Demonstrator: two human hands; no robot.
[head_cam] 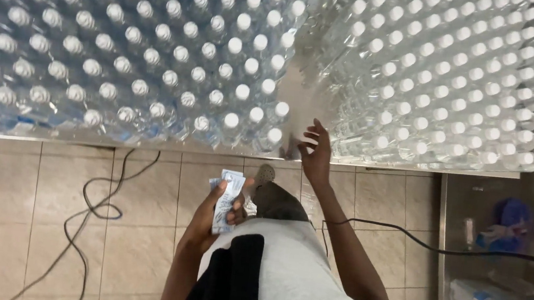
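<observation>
Item: your left hand clenched around stack of labels, held above tiled floor. Your right hand released, fingers spread, touching edge of bottle rows. Step, likely: labelling. Next needs one label peeled off.

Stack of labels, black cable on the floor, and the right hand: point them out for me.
stack of labels (227,200), head view, on the top sheet.
black cable (97,202), head view, on its loop over the tiles.
right hand (316,154), head view, on its back.

A bottling workshop or storeroom is showing here: massed capped plastic water bottles are crowding a steel table over tiled floor.
</observation>
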